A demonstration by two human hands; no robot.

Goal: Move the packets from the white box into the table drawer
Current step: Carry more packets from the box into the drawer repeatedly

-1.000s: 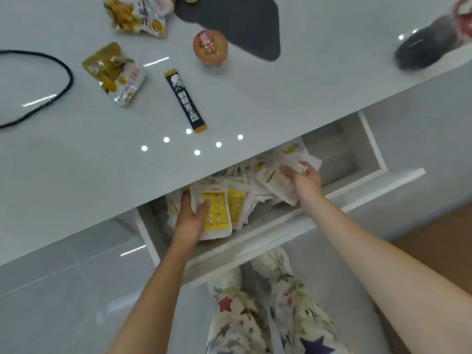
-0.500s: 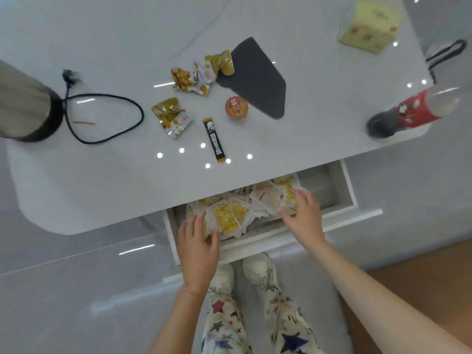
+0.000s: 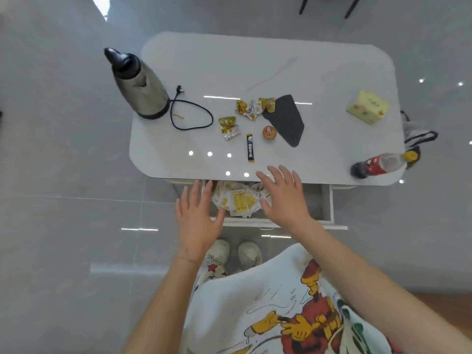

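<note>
Lifted clear of the drawer (image 3: 323, 204) since half a second before, left hand (image 3: 198, 221) and right hand (image 3: 286, 200), both flat, fingers spread, empty, well apart, hovering palm-down above the pile instead of resting on it. Lay between them, heaped in the left half of the open drawer, the white-and-yellow packets (image 3: 238, 200), topmost one with its long axis running from table edge toward drawer front, slightly tilted. Stood beyond on the white table (image 3: 332, 72): black stick sachet (image 3: 250, 148), kettle (image 3: 139, 85), cola bottle (image 3: 378, 164).
</note>
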